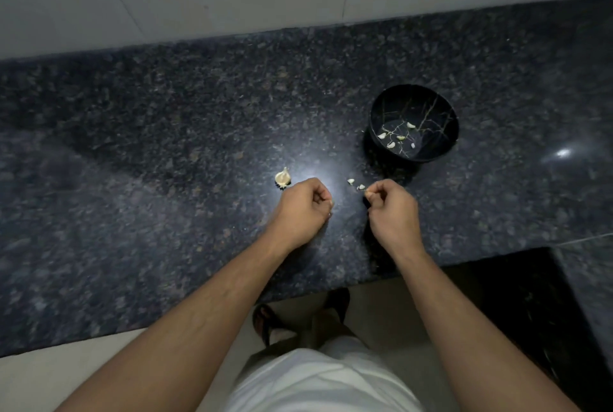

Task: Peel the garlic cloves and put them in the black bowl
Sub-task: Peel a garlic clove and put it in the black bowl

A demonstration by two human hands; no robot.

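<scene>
The right hand [391, 209] has its fingers curled, thumb and fingertips pinching a small pale bit, too small to tell whether clove or skin. The left hand [306, 207] is curled into a loose fist; whether it holds anything I cannot tell. Both hover over the dark granite counter [166, 133], nearer the person than the black bowl [441, 113]. The bowl holds several peeled cloves [391, 145]. Two pale scraps [355, 183] lie between the bowl and the right hand; a partial garlic bulb [282, 176] sits well left of the bowl, just beyond the left hand.
</scene>
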